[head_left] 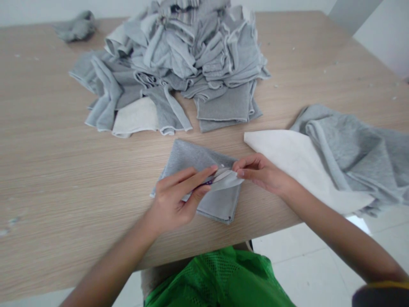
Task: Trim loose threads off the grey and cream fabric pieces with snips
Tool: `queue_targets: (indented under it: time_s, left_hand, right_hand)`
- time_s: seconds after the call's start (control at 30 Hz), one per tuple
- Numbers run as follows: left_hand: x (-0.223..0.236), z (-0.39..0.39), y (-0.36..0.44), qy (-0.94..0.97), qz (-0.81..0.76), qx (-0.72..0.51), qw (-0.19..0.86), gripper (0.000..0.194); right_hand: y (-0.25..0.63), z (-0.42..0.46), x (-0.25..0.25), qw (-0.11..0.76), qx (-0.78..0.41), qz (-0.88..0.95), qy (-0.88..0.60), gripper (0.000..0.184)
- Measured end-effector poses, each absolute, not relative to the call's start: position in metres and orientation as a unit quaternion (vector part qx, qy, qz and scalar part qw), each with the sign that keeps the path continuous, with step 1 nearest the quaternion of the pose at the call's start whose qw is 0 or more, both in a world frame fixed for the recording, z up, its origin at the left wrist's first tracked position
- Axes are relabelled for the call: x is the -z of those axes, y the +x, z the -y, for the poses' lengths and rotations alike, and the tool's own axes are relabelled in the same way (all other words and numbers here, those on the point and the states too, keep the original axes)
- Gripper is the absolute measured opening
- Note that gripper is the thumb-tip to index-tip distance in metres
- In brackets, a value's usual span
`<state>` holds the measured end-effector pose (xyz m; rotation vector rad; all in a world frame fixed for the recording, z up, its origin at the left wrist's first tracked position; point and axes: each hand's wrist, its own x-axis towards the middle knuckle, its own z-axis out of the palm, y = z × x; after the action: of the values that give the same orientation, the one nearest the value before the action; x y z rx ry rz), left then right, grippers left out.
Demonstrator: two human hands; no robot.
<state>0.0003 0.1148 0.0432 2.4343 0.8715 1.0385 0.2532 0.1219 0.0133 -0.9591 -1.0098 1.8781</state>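
Note:
A grey cloth square with pale edging lies near the table's front edge, partly hidden by my hands. My left hand is closed around small thread snips with a dark purple handle. Their blades point right, along a whitish edge of the cloth. Thumb and fingertips of my right hand pinch the corner of that whitish edge, just beyond the blade tips. A small white scrap shows by the blades.
Behind is a large heap of grey cloth pieces. To the right, a white cloth and a bunched grey cloth hang over the table's edge. A small grey bundle lies far left. Lint specks dot the wooden table.

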Motion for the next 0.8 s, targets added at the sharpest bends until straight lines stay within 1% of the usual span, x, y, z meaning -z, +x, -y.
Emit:
queue_targets:
  time_s: [0.17,0.4,0.6,0.8]
  left_hand:
    - [-0.046,-0.118,-0.008,0.857,-0.310,-0.371,0.177,0.037]
    - [-0.052,-0.124,-0.015,0.842,-0.331,-0.395,0.158,0.036]
    - [-0.049,-0.120,-0.010,0.872,-0.291,-0.365,0.148,0.036]
    - [-0.043,-0.113,0.001,0.889,-0.280,-0.345,0.111,0.037]
  right_hand:
    - [0.253,-0.122,-0.013,0.392,-0.737,0.399,-0.379,0.024]
    - [0.253,-0.121,-0.011,0.397,-0.731,0.415,-0.368,0.022]
    - [0.253,-0.121,-0.012,0.393,-0.727,0.438,-0.354,0.020]
    - [0.253,-0.121,-0.014,0.387,-0.733,0.435,-0.352,0.020]
